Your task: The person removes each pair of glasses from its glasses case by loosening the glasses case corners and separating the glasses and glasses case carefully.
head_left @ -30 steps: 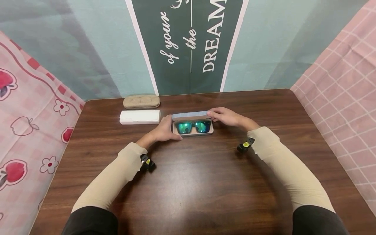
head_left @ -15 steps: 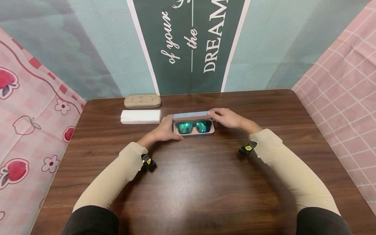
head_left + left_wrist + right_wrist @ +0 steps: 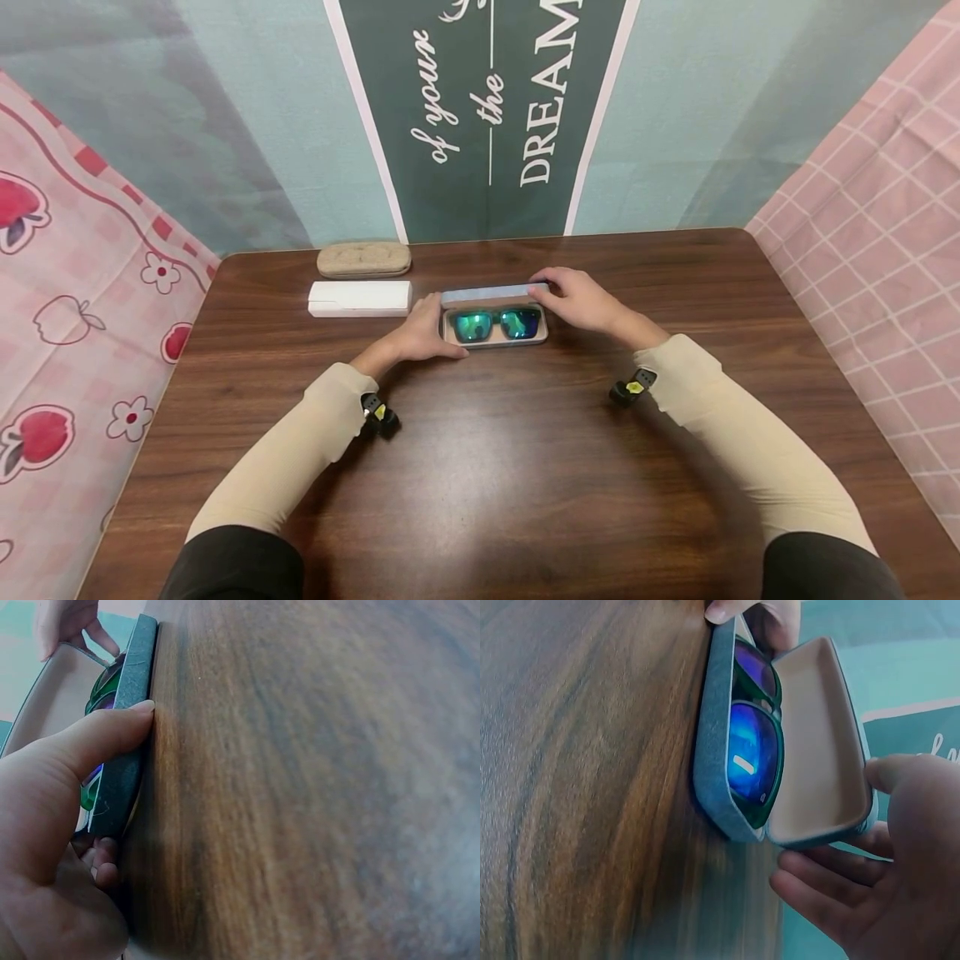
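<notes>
A blue-grey glasses case [image 3: 487, 293] stands with its lid raised in the middle of the table's far half. Dark-green-framed sunglasses [image 3: 472, 327] with mirrored lenses lie inside, seen close up in the right wrist view as blue lenses [image 3: 751, 746]. My left hand [image 3: 420, 333] grips the case's left end; in the left wrist view the thumb lies across the front wall [image 3: 124, 769], with some fingers at the end, partly hidden. At the right end, my right hand [image 3: 583, 302] holds the lid [image 3: 817, 742], thumb at its rim and fingers behind.
A white glasses case [image 3: 360, 298] lies left of my left hand, with a beige fabric case [image 3: 363, 260] behind it. The brown wooden table [image 3: 495, 467] ends at a curtain [image 3: 285, 167] with printed lettering.
The right hand's fingers have shifted slightly up and back along the lid, while its thumb stays at the rim. The left hand, case and sunglasses look unchanged.
</notes>
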Motion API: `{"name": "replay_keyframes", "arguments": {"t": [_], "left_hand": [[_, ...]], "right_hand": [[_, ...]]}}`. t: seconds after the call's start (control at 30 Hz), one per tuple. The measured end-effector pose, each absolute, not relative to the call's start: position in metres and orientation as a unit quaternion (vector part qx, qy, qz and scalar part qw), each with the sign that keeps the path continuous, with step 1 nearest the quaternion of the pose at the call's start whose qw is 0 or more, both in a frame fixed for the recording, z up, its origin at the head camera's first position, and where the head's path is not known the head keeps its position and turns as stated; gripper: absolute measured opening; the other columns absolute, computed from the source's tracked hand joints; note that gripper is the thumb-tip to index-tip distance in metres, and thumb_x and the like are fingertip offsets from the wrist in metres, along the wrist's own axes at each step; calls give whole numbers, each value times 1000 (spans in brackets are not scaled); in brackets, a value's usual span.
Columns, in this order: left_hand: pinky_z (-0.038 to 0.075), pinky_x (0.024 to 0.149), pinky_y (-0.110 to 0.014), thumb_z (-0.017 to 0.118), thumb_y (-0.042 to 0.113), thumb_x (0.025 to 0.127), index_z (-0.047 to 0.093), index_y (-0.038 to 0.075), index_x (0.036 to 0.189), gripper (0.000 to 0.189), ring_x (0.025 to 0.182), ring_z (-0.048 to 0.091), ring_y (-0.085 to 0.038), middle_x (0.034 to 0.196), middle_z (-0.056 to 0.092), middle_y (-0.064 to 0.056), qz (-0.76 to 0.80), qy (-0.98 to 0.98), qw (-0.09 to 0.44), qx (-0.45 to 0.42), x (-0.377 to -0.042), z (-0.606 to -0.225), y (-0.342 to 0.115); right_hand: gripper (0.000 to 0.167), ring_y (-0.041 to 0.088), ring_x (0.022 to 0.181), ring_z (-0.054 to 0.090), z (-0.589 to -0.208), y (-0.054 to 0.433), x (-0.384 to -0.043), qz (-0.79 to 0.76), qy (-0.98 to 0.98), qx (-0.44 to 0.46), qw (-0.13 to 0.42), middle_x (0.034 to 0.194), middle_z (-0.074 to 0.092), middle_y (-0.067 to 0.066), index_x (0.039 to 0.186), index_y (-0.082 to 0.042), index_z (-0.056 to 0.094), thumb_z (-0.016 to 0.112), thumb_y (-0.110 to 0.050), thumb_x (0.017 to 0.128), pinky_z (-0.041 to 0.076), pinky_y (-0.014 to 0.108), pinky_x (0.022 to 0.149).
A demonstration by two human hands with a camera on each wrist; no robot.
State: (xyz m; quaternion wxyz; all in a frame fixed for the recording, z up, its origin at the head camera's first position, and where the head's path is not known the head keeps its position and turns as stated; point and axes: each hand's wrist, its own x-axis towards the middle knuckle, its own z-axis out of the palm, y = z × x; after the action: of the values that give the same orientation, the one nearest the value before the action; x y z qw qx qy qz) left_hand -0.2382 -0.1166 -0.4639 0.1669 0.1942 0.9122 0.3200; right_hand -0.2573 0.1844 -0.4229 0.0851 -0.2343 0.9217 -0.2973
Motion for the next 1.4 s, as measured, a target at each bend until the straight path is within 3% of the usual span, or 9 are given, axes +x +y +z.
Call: {"name": "replay_keyframes", "arguments": {"t": [0.5, 0.93, 1.2, 1.4], "left_hand": [[41, 104, -47, 91, 34, 74, 35, -5, 142, 96, 120, 40, -33, 133, 47, -22, 323, 913, 156, 193, -240, -467, -117], [41, 101, -46, 91, 33, 74, 36, -5, 143, 96, 118, 40, -32, 130, 47, -20, 321, 914, 150, 196, -240, -470, -117], [41, 103, -46, 91, 35, 74, 34, -6, 144, 99, 120, 40, -33, 133, 47, -21, 318, 915, 152, 197, -240, -470, -116], [41, 104, -47, 91, 34, 74, 34, -6, 144, 99, 120, 40, -33, 133, 47, -22, 319, 915, 153, 195, -240, -469, -117]], "right_hand": [[29, 26, 100, 64, -416, 179, -250, -329, 918, -220, 29, 116, 68, 13, 120, -3, 69, 70, -21, 98, 55, 45, 92], [26, 23, 88, 63, -413, 178, -237, -278, 913, -289, -81, 109, 69, 9, 117, -3, 72, 75, -12, 93, 56, 40, 79], [35, 24, 104, 64, -417, 175, -226, -245, 902, -320, -155, 115, 70, 10, 124, -4, 71, 77, -14, 91, 55, 44, 92], [30, 24, 101, 65, -421, 167, -218, -234, 881, -365, -190, 108, 72, 9, 118, -3, 73, 78, -12, 90, 56, 44, 86]]}}
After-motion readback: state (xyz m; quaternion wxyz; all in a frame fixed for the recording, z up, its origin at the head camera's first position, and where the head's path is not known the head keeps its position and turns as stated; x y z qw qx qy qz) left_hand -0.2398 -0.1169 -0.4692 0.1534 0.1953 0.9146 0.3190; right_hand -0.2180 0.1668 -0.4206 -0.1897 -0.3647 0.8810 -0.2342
